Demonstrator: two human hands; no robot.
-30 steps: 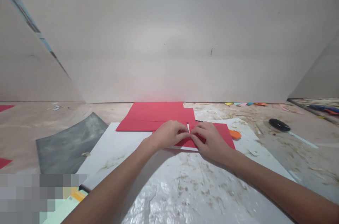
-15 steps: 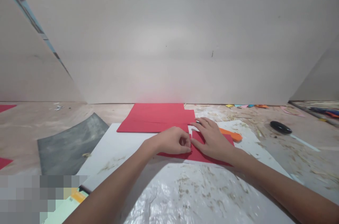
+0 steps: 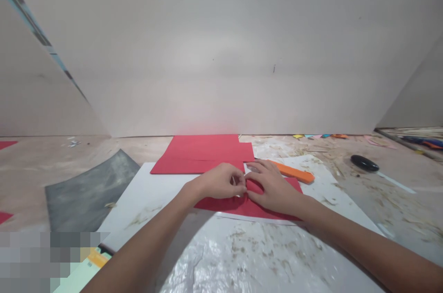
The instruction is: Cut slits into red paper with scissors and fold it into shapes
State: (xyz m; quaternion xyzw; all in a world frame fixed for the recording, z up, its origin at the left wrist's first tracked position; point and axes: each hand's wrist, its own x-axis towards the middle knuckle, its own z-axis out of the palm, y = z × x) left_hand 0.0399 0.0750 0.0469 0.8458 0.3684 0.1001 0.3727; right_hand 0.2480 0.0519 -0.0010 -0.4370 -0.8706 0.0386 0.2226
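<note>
A red paper sheet (image 3: 231, 204) lies on a white board (image 3: 148, 189) in front of me. My left hand (image 3: 218, 181) pinches a fold of this sheet with curled fingers. My right hand (image 3: 273, 187) presses down on the same sheet, its fingertips meeting those of the left hand. The middle of the sheet is hidden under both hands. An orange cutter (image 3: 293, 171) lies just beyond my right hand.
Larger red sheets (image 3: 204, 152) lie behind the hands, by a white upright board (image 3: 221, 53). A dark grey sheet (image 3: 86, 187) lies at the left. A black-handled tool (image 3: 365, 163) and coloured paper scraps (image 3: 320, 136) are at the right. Crinkled glue-stained plastic (image 3: 249, 256) covers the near table.
The red sheet has slid toward me and a little leftward under my hands. My right hand has drawn back off the orange cutter, which now shows fully.
</note>
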